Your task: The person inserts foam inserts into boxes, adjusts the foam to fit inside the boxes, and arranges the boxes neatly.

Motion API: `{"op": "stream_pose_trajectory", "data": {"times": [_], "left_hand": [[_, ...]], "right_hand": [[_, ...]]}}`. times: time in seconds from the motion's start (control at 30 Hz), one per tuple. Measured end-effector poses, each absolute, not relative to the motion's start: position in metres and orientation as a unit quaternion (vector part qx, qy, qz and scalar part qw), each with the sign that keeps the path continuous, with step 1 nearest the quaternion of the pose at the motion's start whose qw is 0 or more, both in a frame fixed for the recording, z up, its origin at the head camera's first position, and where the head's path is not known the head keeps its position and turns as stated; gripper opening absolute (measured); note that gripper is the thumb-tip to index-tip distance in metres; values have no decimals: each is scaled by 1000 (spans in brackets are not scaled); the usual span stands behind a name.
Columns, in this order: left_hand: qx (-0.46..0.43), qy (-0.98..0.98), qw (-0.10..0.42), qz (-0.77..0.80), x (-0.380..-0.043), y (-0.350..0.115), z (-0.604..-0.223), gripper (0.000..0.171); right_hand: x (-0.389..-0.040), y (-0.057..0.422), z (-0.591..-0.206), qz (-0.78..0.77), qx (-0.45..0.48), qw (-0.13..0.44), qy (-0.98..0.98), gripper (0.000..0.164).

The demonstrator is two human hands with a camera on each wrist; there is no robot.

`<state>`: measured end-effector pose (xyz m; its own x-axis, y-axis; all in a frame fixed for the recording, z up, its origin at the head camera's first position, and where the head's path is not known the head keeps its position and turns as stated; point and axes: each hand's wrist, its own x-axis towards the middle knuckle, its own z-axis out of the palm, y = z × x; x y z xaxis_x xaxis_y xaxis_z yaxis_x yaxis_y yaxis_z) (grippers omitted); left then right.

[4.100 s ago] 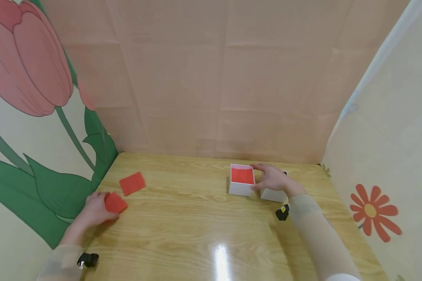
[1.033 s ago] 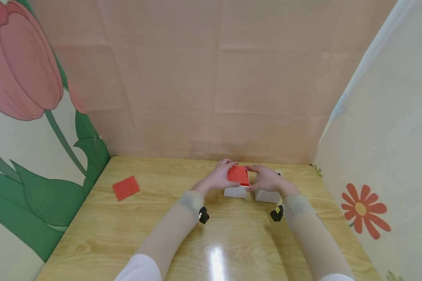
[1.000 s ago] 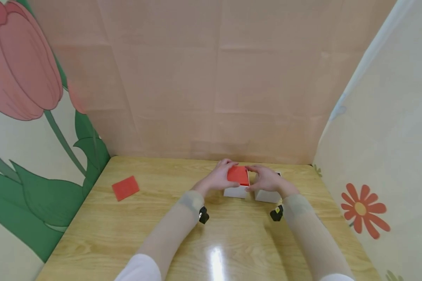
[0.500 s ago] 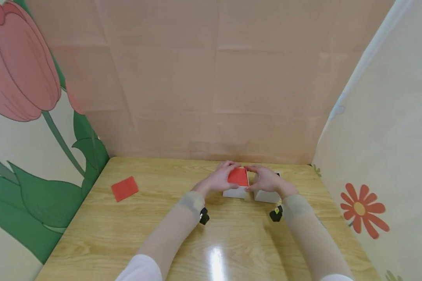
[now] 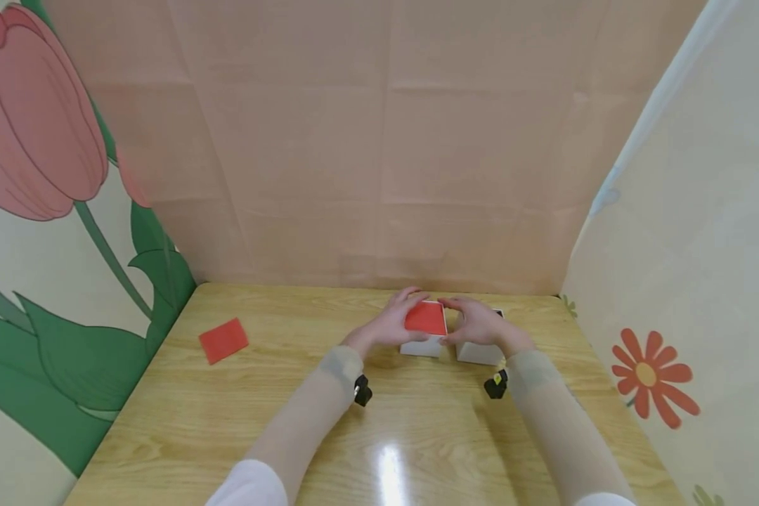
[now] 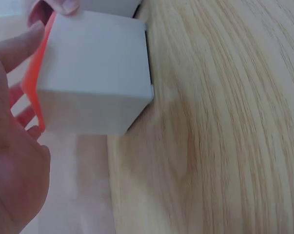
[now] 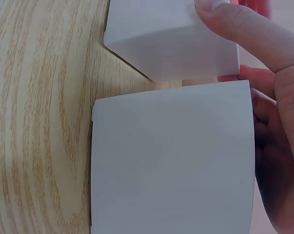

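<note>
A white open-topped box (image 5: 421,347) stands toward the back right of the table. My left hand (image 5: 387,326) holds a thin, bendy red sheet (image 6: 35,73) at the box's mouth, thumb and fingers on opposite edges. In the left wrist view the sheet bulges a little out of the opening. My right hand (image 5: 481,323) grips the box's right side, its thumb (image 7: 244,24) on the front wall and its fingers behind. How deep the sheet sits, and what lies under it, is hidden.
Close on the right stands a second white box (image 5: 476,353), partly behind the right hand, with a dark opening. Another red sheet (image 5: 224,341) lies flat at the table's left. A brown-pink cloth backdrop (image 5: 291,176) rises behind the wooden table (image 5: 190,414).
My left hand has carried the red sheet from the table's left to the box. Over the last second the sheet has lowered, and more rim shows. My right hand keeps its grip.
</note>
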<state>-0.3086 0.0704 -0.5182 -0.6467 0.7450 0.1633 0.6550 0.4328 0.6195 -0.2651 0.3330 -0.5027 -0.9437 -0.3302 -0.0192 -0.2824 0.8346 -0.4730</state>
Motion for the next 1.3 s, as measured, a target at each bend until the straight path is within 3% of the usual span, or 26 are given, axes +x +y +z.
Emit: {"op": "stream_pose_trajectory", "data": {"times": [0.37, 0.7, 1.3], "left_hand": [[415, 848, 20, 329, -318, 33, -516, 76], [424, 856, -8, 295, -323, 34, -526, 66], [362, 889, 27, 278, -314, 52, -506, 62]], "right_hand": [[-267, 333, -504, -236, -136, 69, 960, 105], [-266, 334, -502, -245, -135, 71, 957, 105], [-267, 339, -506, -243, -134, 75, 958, 106]]}}
